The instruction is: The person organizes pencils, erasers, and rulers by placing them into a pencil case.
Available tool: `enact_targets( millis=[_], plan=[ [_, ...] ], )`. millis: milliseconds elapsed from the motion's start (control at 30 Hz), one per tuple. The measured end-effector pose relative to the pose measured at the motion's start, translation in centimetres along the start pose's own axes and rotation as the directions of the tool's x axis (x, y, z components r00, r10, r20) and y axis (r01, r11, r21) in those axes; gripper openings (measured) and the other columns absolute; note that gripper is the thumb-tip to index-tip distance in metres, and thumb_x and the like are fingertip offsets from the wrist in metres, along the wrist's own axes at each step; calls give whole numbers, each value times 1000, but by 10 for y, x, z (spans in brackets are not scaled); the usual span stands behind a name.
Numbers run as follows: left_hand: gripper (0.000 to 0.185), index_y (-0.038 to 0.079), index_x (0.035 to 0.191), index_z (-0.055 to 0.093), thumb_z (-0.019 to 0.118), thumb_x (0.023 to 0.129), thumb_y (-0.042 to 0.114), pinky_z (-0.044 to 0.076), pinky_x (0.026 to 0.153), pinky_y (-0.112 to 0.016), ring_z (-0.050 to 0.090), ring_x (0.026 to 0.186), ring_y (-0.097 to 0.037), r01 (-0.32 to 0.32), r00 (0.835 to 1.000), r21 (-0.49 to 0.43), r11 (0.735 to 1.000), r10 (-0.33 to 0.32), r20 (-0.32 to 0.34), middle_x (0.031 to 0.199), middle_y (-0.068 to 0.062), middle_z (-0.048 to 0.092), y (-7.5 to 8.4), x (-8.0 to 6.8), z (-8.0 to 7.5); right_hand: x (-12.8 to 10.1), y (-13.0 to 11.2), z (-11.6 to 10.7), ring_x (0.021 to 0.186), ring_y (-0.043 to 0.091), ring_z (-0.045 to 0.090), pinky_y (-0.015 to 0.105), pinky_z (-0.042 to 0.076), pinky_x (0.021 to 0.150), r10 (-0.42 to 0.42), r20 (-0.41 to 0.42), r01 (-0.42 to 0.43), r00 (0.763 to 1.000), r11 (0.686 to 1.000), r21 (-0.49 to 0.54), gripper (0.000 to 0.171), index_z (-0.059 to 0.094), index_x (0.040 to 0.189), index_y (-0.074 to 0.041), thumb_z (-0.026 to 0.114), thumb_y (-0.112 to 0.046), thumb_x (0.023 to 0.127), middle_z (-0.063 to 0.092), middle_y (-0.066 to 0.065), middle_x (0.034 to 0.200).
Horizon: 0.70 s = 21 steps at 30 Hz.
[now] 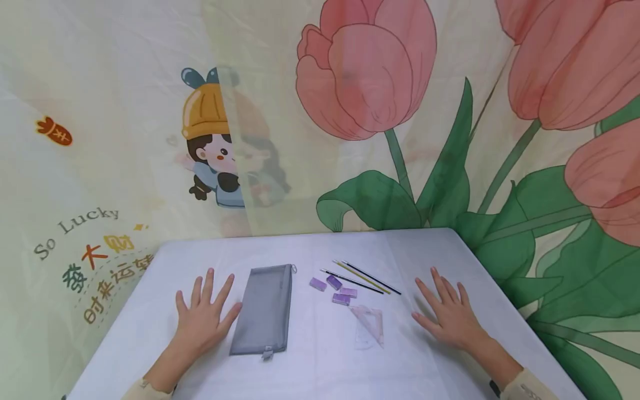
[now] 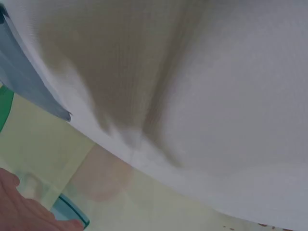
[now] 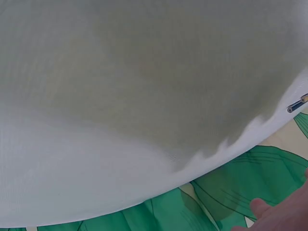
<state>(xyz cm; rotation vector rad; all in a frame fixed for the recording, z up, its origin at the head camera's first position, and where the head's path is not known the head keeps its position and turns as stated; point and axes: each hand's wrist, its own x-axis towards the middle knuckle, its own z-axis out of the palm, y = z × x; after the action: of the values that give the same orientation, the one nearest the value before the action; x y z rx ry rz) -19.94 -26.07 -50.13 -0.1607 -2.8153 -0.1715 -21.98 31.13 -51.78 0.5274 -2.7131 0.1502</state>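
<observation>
My left hand [image 1: 202, 321] is spread with straight fingers over the left side of the table, its thumb close to a grey zippered pencil pouch [image 1: 262, 311]. Over the right side, my right hand [image 1: 454, 319] is spread too and holds nothing. Between the hands lie three slim pencils [image 1: 362, 277], two dark and one yellowish. Several small purple erasers [image 1: 341, 299] are grouped just in front of them. Nearer the front edge lies a clear set square [image 1: 372, 322], overlapping another clear drawing piece whose shape is hard to make out. Both wrist views show mostly tablecloth and shadow.
A white cloth covers the table [image 1: 320, 372]. Behind it hangs a printed curtain [image 1: 280, 222] with tulips and a cartoon figure, close to the table's back edge. Pencil ends [image 3: 294, 106] appear at the right wrist view's edge.
</observation>
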Motion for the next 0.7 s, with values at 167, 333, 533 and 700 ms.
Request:
enact_targets(
  millis=[167, 333, 533, 700],
  plan=[
    [72, 31, 157, 24, 41, 96, 65, 3, 104, -80, 13, 146, -51, -4, 999, -7, 1000, 4, 35, 164, -22, 9, 4, 0, 1, -4, 0, 1, 135, 44, 36, 70, 17, 106, -5, 13, 5, 1000, 1000, 11, 77, 35, 154, -24, 60, -58, 90, 6, 12, 167],
    [73, 31, 157, 24, 43, 96, 64, 6, 104, -80, 15, 146, -50, -26, 999, -21, 999, 26, 23, 164, -22, 10, 10, 2, -1, -1, -3, 1, 136, 44, 35, 70, 16, 108, 0, 18, 0, 1000, 1000, 15, 77, 33, 155, -24, 59, -57, 91, 8, 14, 166],
    [73, 24, 155, 34, 49, 94, 62, 30, 98, -73, 38, 134, -47, -92, 995, -28, 995, 90, -47, 159, -25, 23, 22, 7, -4, 2, -5, 0, 135, 43, 38, 70, 16, 108, 5, 24, -5, 1000, 1000, -3, 79, 32, 156, -24, 60, -58, 90, 9, 15, 166],
    [74, 18, 151, 41, 56, 92, 59, 49, 71, -55, 57, 104, -41, -134, 987, -44, 990, 129, -96, 134, -28, 48, 32, 8, -5, 1, -7, -1, 133, 42, 42, 69, 16, 109, 4, 29, -4, 1000, 1000, -11, 79, 32, 155, -24, 59, -60, 90, 17, 18, 164]
  ],
)
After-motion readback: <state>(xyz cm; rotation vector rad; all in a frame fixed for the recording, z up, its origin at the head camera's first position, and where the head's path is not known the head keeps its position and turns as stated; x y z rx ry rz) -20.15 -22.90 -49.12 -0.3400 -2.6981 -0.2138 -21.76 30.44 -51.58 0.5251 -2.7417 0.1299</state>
